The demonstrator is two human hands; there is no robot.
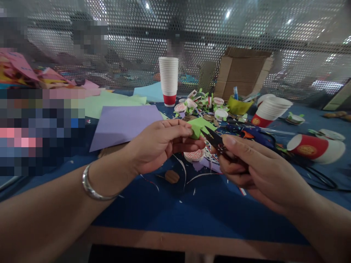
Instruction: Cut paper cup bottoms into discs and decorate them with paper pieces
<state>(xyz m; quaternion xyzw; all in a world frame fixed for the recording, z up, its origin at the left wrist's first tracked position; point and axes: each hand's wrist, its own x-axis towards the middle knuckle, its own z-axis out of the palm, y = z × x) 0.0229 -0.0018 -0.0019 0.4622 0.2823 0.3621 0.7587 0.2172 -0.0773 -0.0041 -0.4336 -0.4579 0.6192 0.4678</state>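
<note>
While the left hand (pixel 164 142) holds the green paper (pixel 197 126) pinched between thumb and fingers, the scissors (pixel 215 139) in the right hand (pixel 257 160) point at it from the right, so the relation that matters is how the blades stand to the paper's free part. That free part juts out past the left fingers to the right and toward the far side, one corner aimed far, another right. It looks folded; because the fingers cover some of it, its long axis is hard to judge, though what shows spreads roughly left to right. The scissors lie aslant to it, tips toward the far left, handles toward the near right and mostly hidden in the right hand. The tips look slightly parted and overlap the paper in this view; whether they touch it or sit just in front, I cannot tell.

The left hand is nearer the paper, being on it; the right fingers are curled around the scissors, apart from the paper. Both hands are held above the surface (pixel 164 215). Just below the left fingers is a printed disc (pixel 194 155), with a brown disc (pixel 172 176) nearer still; the purple sheet (pixel 126 122) lies to the left.
</note>
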